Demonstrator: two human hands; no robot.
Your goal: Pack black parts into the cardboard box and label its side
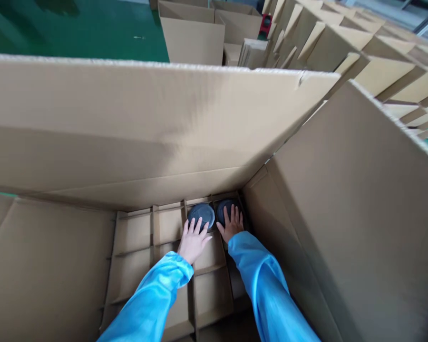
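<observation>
You are resting your left hand (pixel 194 241), fingers apart, on the left dark disc (pixel 204 213) and your right hand (pixel 232 227), fingers spread, on the right dark disc (pixel 221 206); both discs are sitting side by side in the cardboard divider's (pixel 156 225) far-right part.

From my feed, I take this for a factory or warehouse packing area: I see a green floor (pixel 92 38), open cartons (pixel 194 40), cardboard partitions (pixel 381 73), a deep box (pixel 128 104) with a dividing grid (pixel 155 228), and blue sleeves (pixel 153 294).
</observation>
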